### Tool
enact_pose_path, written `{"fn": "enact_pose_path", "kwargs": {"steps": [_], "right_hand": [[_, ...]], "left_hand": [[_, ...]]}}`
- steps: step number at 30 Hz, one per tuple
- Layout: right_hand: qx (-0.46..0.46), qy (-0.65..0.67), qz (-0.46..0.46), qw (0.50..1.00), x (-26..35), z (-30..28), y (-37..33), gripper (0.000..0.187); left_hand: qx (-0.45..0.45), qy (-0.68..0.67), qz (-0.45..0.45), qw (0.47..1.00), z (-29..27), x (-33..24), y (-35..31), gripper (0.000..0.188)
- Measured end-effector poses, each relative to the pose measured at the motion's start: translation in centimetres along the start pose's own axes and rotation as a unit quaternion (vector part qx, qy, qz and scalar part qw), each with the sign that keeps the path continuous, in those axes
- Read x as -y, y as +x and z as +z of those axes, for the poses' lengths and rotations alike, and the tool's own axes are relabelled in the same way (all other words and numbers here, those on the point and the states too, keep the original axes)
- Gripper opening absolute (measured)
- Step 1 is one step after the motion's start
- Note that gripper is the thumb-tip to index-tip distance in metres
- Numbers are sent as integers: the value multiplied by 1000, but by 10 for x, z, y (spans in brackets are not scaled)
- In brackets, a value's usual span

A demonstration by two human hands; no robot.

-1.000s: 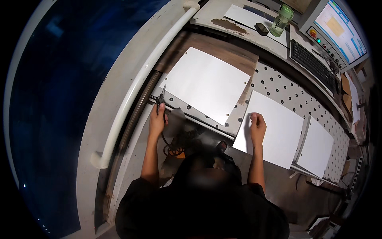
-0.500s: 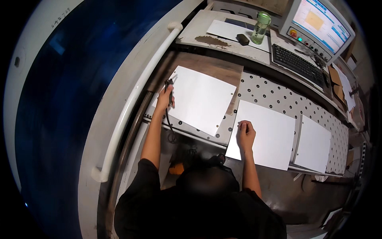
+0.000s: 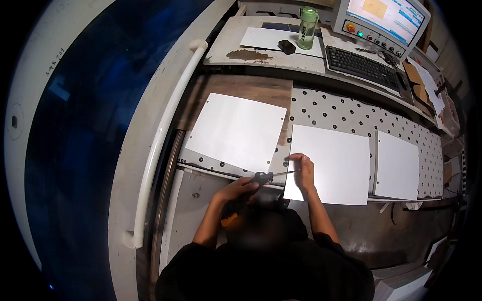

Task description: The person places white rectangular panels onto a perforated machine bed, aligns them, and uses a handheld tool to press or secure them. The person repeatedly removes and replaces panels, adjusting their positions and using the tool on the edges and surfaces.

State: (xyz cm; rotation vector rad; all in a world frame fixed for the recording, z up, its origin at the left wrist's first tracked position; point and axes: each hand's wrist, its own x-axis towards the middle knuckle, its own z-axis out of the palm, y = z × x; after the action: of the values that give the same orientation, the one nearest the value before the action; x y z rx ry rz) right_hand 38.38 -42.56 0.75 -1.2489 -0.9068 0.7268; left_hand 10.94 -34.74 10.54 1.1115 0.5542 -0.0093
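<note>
My left hand (image 3: 242, 188) is closed around a black air blow gun (image 3: 262, 177). The gun's thin metal nozzle points right, its tip reaching my right hand (image 3: 304, 171). That hand is over the left edge of the middle white panel (image 3: 336, 160), with its fingers bent together; whatever they may hold is hidden. To the left another white panel (image 3: 238, 128), with small holes near its edges, lies partly on a brown wood-grain board (image 3: 201, 95). A third white panel (image 3: 397, 163) is on the right.
The panels rest on a pale table with black studs (image 3: 331, 108). Behind it, a shelf holds a green bottle (image 3: 307, 32), black keyboard (image 3: 361, 66) and monitor (image 3: 386, 20). A white rail (image 3: 163, 130) runs along the left, beside a dark blue machine cover (image 3: 85, 125).
My left hand has brought the air blow gun from the left panel's far left edge down and right, close to my right hand. The right hand stays over the middle panel's left side.
</note>
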Motion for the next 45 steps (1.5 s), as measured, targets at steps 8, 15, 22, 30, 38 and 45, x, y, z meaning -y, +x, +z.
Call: {"fn": "enact_pose_path", "kwargs": {"steps": [8, 15, 22, 30, 38, 45], "right_hand": [[-37, 34, 11, 999, 11, -2, 2, 63], [-55, 16, 32, 998, -6, -3, 3, 58], [-50, -23, 50, 997, 1, 0, 1, 57], [-41, -49, 57, 996, 5, 1, 3, 55], [-21, -255, -56, 965, 21, 14, -4, 33], [49, -470, -113, 874, 26, 65, -38, 53]], "left_hand": [[-70, 201, -34, 977, 4, 8, -21, 45], [-301, 247, 45, 920, -15, -60, -155, 33], [-791, 268, 371, 405, -13, -60, -195, 50], [-825, 440, -45, 351, 15, -26, -213, 82], [-751, 456, 454, 149, 54, -52, -166, 46], [-603, 515, 233, 563, -83, -28, -4, 59]]}}
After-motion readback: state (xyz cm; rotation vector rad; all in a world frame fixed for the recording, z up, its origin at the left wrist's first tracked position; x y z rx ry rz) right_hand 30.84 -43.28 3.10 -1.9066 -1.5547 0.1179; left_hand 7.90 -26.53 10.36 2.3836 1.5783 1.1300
